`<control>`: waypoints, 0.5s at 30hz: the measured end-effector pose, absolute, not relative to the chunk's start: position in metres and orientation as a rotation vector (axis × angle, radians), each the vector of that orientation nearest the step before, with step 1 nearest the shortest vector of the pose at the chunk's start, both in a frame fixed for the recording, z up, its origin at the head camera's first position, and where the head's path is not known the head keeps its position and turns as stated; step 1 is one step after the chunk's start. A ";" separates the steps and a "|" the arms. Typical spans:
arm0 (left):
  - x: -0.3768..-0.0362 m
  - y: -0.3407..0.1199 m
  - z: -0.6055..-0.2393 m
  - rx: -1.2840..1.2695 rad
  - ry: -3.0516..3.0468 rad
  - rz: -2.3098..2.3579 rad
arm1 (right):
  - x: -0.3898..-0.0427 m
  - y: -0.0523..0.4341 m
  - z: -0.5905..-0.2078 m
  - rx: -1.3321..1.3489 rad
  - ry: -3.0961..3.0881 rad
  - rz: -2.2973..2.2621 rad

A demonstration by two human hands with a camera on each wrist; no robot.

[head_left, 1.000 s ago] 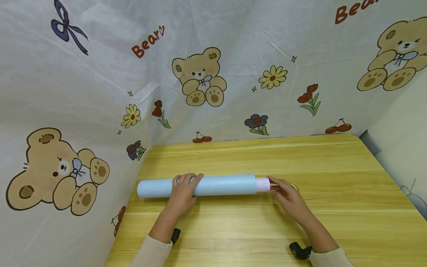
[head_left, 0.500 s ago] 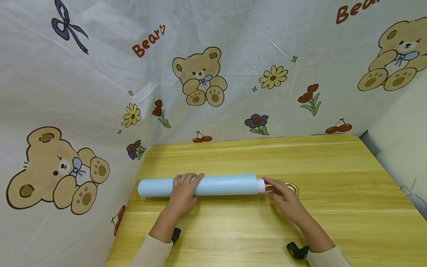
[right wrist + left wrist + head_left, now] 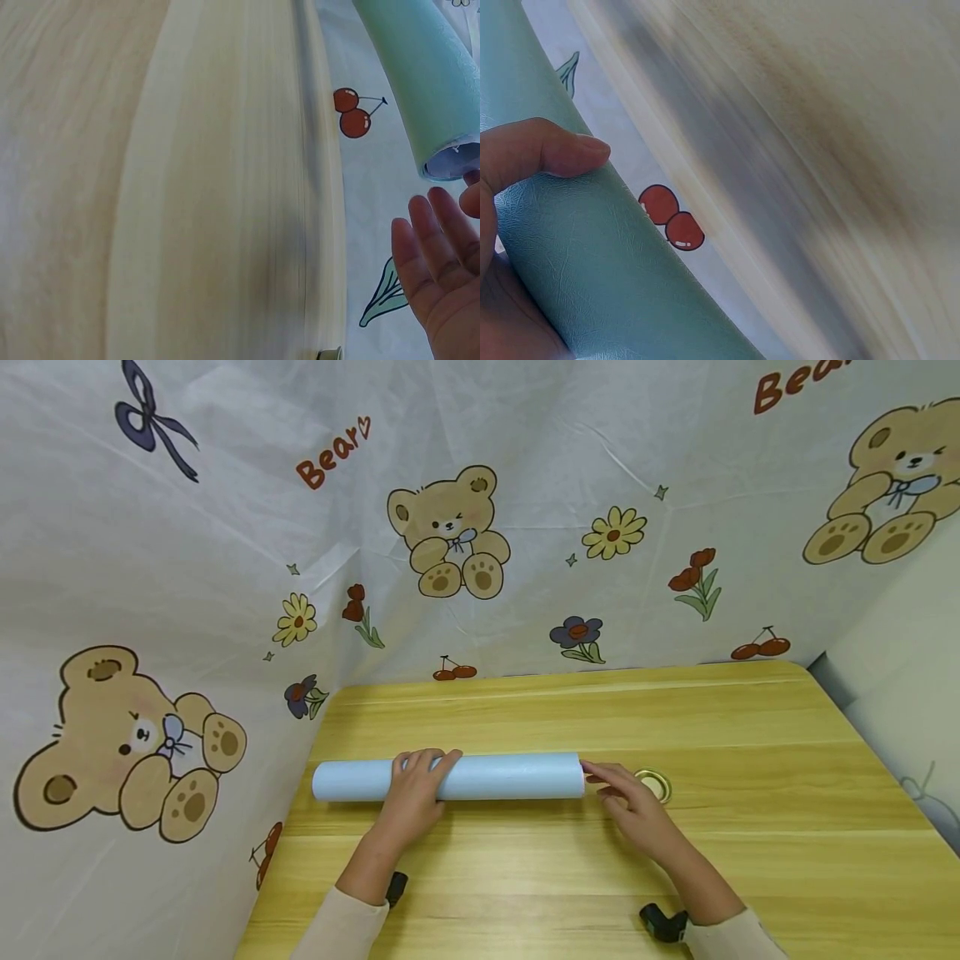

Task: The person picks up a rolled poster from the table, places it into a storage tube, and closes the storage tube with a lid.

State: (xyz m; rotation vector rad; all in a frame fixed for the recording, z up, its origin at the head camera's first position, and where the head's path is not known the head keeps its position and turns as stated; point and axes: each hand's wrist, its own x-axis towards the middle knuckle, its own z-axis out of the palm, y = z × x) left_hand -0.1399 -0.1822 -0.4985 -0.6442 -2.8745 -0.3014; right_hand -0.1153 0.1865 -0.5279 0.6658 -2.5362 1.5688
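Where the wooden table (image 3: 750,718) met the bear-printed cloth backdrop (image 3: 525,485), the cloth rose behind it and down its left side, filling most of the head view. Across the table's middle lay a light blue roll (image 3: 487,777), long and slim, running left to right and parallel to the near edge. The left hand (image 3: 415,789) rested over the roll left of its middle, fingers curled over the top; the left wrist view showed the thumb (image 3: 562,150) pressed against its textured surface, so the hand gripped it. The right hand (image 3: 626,793) sat at the roll's right end with fingers straight and relaxed, fingertips (image 3: 592,770) at or just beside the end face; whether they actually touched it could not be told. In the right wrist view the roll's end (image 3: 454,161) appeared open, with a paler inner layer showing. Just beyond the right hand, a small gold-rimmed ring (image 3: 654,783), possibly a tape roll, lay flat on the table.
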 end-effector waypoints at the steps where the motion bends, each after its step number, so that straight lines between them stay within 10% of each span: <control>1: -0.140 -0.182 -0.499 -0.644 -2.877 -0.297 | -0.115 0.186 -0.528 0.663 -2.541 1.558; 15: -0.140 -0.182 -0.499 -0.649 -2.879 -0.281 | -0.116 0.177 -0.528 0.609 -2.611 1.514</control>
